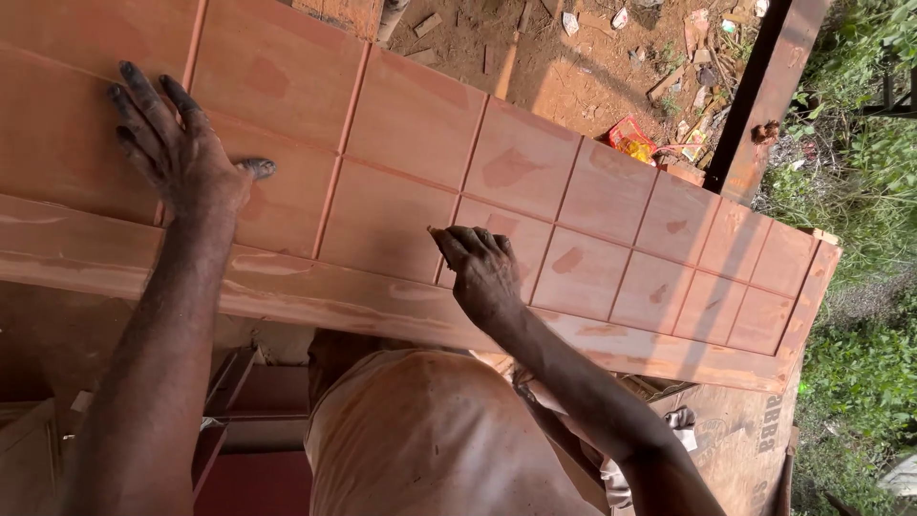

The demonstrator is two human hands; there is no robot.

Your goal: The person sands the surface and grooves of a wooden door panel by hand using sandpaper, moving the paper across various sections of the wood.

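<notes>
A long reddish-brown wooden door panel [611, 215] with rows of square recessed fields lies flat across the view. My left hand [177, 148], dusty and dark, rests flat with fingers spread on the panel's left end. My right hand [478, 268] is near the middle of the panel, fingers curled and pinched on a small piece of something pale pressed into a groove between two fields. What that piece is, I cannot tell. The panel's near rail [382, 301] runs under both wrists.
Bare dirt ground [573, 67] with scraps and a red-yellow wrapper [630, 139] lies beyond the panel. A dark upright wooden beam [764, 96] stands at the right, with green plants [860, 287] behind. More reddish boards [258, 392] lie below the panel.
</notes>
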